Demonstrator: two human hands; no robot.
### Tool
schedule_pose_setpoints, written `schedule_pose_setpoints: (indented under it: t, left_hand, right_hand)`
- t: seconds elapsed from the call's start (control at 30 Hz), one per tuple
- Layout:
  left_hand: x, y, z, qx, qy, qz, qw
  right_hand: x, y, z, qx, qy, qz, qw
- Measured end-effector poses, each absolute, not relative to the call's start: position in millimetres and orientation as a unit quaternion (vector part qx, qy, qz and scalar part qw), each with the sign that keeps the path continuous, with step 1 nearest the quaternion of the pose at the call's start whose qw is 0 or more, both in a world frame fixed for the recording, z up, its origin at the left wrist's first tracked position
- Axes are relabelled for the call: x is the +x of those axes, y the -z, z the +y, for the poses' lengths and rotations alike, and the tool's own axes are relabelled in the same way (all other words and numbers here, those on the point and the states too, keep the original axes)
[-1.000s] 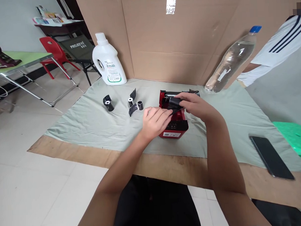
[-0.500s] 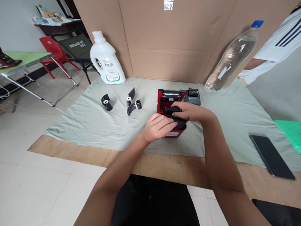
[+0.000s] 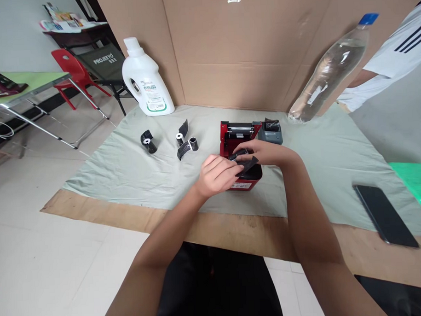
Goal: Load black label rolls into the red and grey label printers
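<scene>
A small red and black printer (image 3: 242, 186) stands on the cloth with its lid raised at the back. Over its open compartment, my right hand (image 3: 263, 152) has its fingers closed round a black paper roll (image 3: 238, 154). From the roll, a loose black strip (image 3: 248, 166) extends above the printer's front. My left hand (image 3: 218, 175) is at the printer's left front, its fingertips pinching the strip's edge. My fingers hide part of the roll and the inside of the printer.
Behind the printer is a grey device (image 3: 271, 132). Black rolls (image 3: 149, 145) lie to the left. A white detergent bottle (image 3: 147, 82) and a leaning water bottle (image 3: 332, 73) stand before the cardboard (image 3: 234, 46). A phone (image 3: 385, 215) lies right. A person's white sleeve (image 3: 396, 50) shows behind.
The black roll has tilted in my right hand and the strip's free end has lifted off the printer's front. My left hand has shifted slightly left. The camera view has also moved a little.
</scene>
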State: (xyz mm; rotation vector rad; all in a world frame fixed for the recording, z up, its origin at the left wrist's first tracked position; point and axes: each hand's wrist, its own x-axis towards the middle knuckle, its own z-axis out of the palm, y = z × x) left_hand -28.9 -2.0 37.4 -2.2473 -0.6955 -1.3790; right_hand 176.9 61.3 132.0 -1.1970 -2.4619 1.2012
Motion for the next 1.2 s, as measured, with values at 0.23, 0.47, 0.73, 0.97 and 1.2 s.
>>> schedule_pose_setpoints:
  t: [0.23, 0.47, 0.73, 0.97, 1.2]
  left_hand:
    - [-30.9, -32.1, -1.2, -0.801, 0.494, -0.253, 0.224]
    - [-28.4, -35.1, -5.4, -0.805, 0.515, -0.207, 0.21]
    - [-22.5, -58.1, -12.2, -0.784, 0.547, -0.138, 0.258]
    - [-22.2, -52.6, -9.1, -0.779, 0.552, -0.15, 0.257]
    - [-24.8, -43.0, 0.7, -0.787, 0.545, -0.201, 0.208]
  right_hand:
    - [178.0, -130.2, 62.0, -0.414, -0.375, -0.828, 0.046]
    - [176.3, -134.9, 58.8, -0.396, -0.384, -0.834, 0.032]
    - [180.0, -131.6, 61.9, -0.396, -0.37, -0.84, 0.032]
    - [177.6, -121.7, 66.5, -0.404, -0.312, -0.855, 0.088]
    - [165.6, -102.9, 68.6, -0.465, -0.18, -0.866, 0.037]
